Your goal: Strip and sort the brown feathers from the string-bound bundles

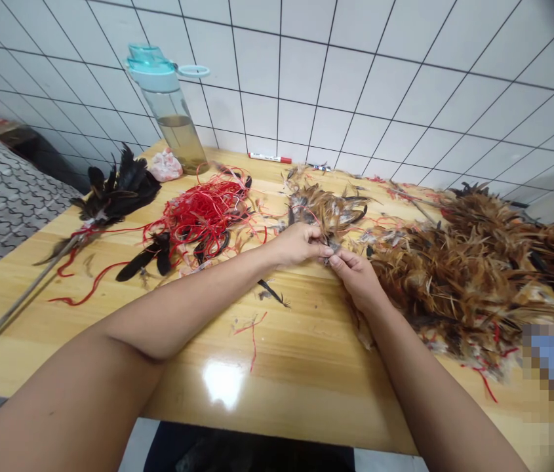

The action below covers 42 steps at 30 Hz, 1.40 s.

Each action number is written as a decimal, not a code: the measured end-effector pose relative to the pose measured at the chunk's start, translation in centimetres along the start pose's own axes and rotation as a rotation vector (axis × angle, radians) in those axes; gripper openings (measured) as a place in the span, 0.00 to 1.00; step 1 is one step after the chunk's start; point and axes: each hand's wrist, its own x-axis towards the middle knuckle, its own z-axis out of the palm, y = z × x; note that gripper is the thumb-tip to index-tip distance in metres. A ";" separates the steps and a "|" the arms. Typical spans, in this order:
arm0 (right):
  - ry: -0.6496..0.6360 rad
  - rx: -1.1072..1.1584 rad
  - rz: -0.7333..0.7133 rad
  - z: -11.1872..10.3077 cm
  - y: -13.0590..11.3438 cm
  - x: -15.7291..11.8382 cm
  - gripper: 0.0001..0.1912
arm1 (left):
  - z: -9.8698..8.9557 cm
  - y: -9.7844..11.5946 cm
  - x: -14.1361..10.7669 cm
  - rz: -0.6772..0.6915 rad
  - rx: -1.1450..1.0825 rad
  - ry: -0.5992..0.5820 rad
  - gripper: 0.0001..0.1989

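Above the middle of the wooden table (296, 367), my left hand (300, 244) and my right hand (359, 278) meet, their fingertips almost touching. Both are closed in a pinch on a small tuft of feathers (334, 245), greyish at the part that shows. My fingers hide most of it. Just behind my left hand lies a loose heap of brown feathers (323, 203). To the right of my right hand spreads a large pile of brown feathers (444, 275). A tangle of red string (202, 213) lies to the left.
A stick (21, 311) with black feathers (122, 187) tied at its end lies at the left. Behind stand a water bottle (171, 115) and a crumpled plastic bag (166, 165). A red-capped marker (269, 158) lies along the tiled wall (301, 72).
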 end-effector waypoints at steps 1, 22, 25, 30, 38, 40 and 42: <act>0.015 0.020 0.012 0.0 0.1 0.0 0.17 | -0.1 0.1 0.1 0.002 0.016 0.009 0.09; 0.223 0.369 0.143 -0.7 0.0 0.6 0.19 | -2.5 1.2 -0.1 0.305 0.767 0.321 0.06; 0.247 0.395 0.147 -0.7 -0.1 0.6 0.18 | -2.5 1.1 -0.3 0.322 0.857 0.222 0.06; 0.290 0.433 0.157 -0.5 0.0 0.6 0.18 | -0.7 0.3 -0.6 0.505 1.013 -0.005 0.10; 0.291 0.358 0.131 0.0 0.3 0.5 0.18 | 0.0 -1.1 -0.5 0.549 1.214 0.001 0.10; 0.299 0.328 0.131 0.0 0.3 0.4 0.19 | -0.3 -0.7 -0.5 0.561 1.160 0.034 0.09; 0.320 0.286 0.133 0.0 0.3 0.4 0.19 | -0.6 -0.2 -0.6 0.540 1.111 0.071 0.08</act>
